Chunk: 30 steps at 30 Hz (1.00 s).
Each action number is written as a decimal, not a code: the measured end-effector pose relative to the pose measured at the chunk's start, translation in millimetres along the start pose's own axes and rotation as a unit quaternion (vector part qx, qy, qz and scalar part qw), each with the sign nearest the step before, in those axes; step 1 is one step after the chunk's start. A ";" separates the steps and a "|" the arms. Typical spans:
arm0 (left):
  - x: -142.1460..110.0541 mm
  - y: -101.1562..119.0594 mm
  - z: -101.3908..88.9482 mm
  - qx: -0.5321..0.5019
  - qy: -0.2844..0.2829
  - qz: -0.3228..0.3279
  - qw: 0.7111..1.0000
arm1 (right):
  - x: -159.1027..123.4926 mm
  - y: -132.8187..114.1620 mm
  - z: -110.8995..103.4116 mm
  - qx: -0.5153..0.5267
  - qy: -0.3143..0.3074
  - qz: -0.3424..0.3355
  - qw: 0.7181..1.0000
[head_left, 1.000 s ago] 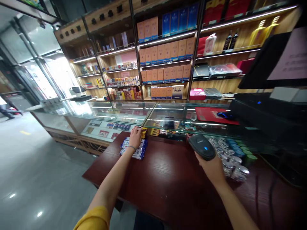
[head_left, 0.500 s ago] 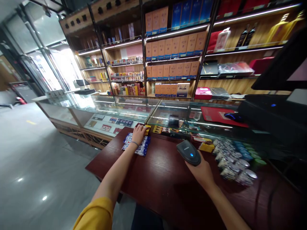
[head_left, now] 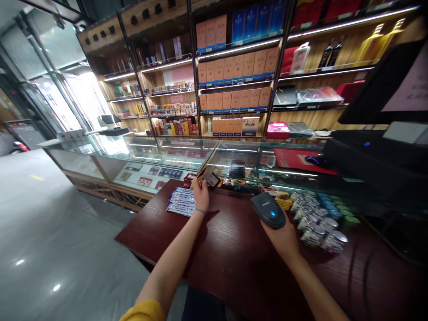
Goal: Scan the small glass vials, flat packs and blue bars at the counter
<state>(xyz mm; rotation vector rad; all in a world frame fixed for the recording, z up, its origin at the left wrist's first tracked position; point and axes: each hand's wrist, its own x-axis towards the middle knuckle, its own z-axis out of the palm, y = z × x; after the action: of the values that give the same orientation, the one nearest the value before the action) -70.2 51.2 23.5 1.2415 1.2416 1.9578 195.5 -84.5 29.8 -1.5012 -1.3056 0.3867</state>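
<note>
My left hand is closed on a dark red and yellow packet, lifted above the far edge of the brown table. A pale label shows on the packet's upturned side. Just left of that hand lie several blue and white snack packets in a row, with a stack of dark red packets behind them. My right hand grips a black barcode scanner with a lit blue light, held over the table's right half. The scanner's handle is mostly hidden by my fingers.
Several clear jars with silver lids stand on the right, beside green-lidded ones. Yellow packets lie behind the scanner. A glass display counter runs along the back, and a dark monitor juts in at right.
My left hand has lifted a dark red packet off the stack and moved right, turning its labelled side up. My right hand with the scanner has shifted slightly right.
</note>
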 end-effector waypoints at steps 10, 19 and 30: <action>-55.8 -14.9 30.1 -0.349 -0.004 -0.298 0.888 | -2.8 -4.6 -7.9 -0.062 -0.100 -0.010 0.993; -55.3 -16.7 23.2 -0.304 -0.028 -0.271 0.913 | -8.4 -14.6 -4.5 -0.160 -0.219 -0.054 0.961; -56.0 -12.5 26.0 -0.326 -0.024 -0.288 0.900 | -6.6 -23.1 -10.7 -0.152 -0.216 -0.021 0.964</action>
<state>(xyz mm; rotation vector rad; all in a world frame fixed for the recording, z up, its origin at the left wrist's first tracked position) -22.3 24.3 -7.1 0.4984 0.7010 1.6570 189.6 -99.1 50.9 -1.6983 -1.8025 0.5251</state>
